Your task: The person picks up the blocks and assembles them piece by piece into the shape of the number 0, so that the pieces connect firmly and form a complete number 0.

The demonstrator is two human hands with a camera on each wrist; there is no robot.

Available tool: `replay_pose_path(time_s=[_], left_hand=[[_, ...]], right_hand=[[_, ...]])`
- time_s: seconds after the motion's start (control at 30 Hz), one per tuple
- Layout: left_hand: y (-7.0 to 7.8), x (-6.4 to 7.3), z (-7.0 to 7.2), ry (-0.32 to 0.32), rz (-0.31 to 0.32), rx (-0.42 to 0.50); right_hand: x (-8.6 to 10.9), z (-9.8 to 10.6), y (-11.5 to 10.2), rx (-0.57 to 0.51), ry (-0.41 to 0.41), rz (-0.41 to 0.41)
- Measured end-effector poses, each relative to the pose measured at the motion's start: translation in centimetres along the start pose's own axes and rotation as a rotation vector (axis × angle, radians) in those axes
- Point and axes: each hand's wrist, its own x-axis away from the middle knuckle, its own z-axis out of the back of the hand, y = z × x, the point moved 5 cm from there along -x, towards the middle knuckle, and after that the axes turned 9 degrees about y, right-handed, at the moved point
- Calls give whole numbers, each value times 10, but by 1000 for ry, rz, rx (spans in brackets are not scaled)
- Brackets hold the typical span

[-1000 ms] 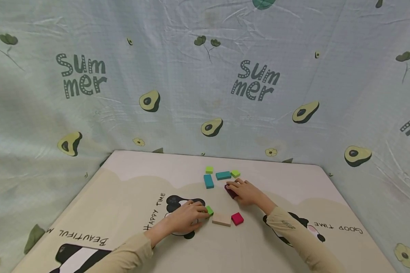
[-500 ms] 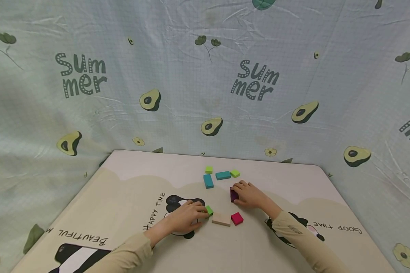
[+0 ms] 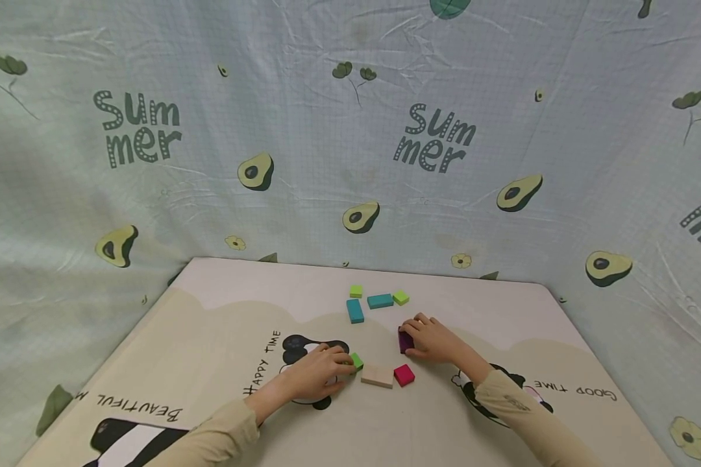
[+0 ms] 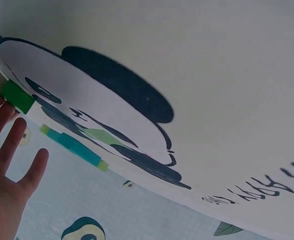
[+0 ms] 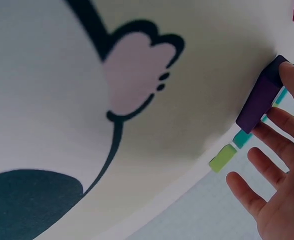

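Note:
My right hand [image 3: 435, 338] pinches a dark purple block [image 5: 261, 92] at the right of the group. In the right wrist view the thumb lies at its upper end and fingertips touch its side; the two outer fingers are spread away. My left hand [image 3: 318, 373] rests beside a green block [image 4: 17, 96], its fingertips touching it and the fingers loosely bent. Right of the green block lies a plain wooden block [image 3: 377, 376], with a red block [image 3: 404, 375] beside it. The left thumb is partly hidden.
Behind the hands lie two teal blocks [image 3: 355, 311] and two light green blocks [image 3: 356, 291]. The pale tabletop [image 3: 222, 305] bears panda prints and lettering. A patterned curtain [image 3: 304, 130] hangs beyond its far edge.
My right hand has drawn the purple block back towards me and slightly right, turning it more upright in the head view. The left hand and the other blocks keep their places.

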Motion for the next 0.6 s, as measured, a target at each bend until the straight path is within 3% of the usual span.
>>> replay_pose_path(time_s=[0.6], left_hand=[[-1, -3, 1, -7, 16, 33]], right_hand=[[18, 5, 0, -29, 35, 28]])
